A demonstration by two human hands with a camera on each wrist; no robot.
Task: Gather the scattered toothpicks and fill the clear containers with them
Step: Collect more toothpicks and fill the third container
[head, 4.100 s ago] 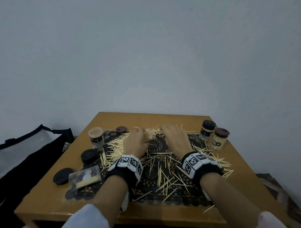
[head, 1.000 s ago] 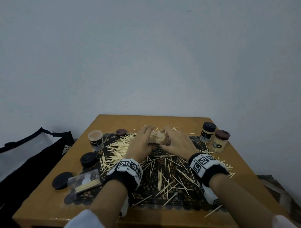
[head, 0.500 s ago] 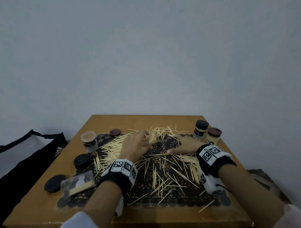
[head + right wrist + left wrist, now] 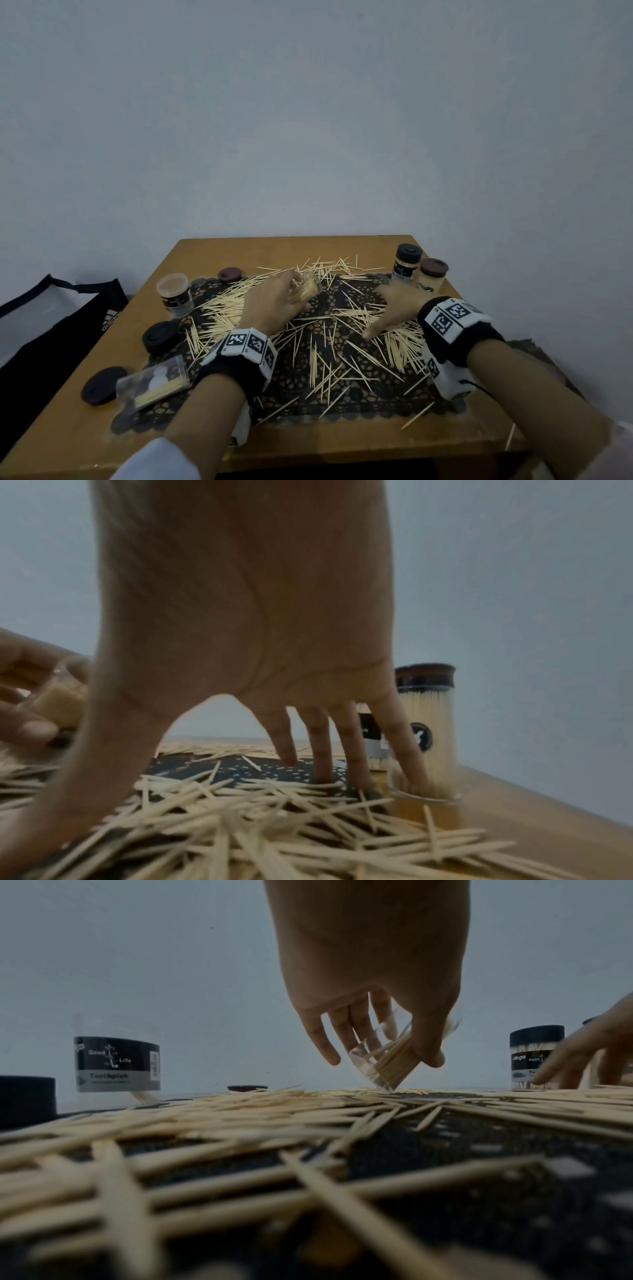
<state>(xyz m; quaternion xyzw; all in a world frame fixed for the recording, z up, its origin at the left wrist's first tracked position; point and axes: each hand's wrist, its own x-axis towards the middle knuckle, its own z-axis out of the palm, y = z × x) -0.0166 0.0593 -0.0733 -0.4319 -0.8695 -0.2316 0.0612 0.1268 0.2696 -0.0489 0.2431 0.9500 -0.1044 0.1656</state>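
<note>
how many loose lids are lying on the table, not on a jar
3. A brown lid at the far left edge of the mat, a black lid near the open jar, and another black lid by the flat plastic box. None seem hidden.

Light was dim and flat throughout — bluish-grey cast, no hard shadows, no glare. Head view bent the table [image 4: 342,245] edges, corners darkened. Left wrist view: nearest toothpicks [image 4: 212,1183] badly out of focus. Right wrist view soft — right hand [image 4: 240,615] motion-smeared.
</note>
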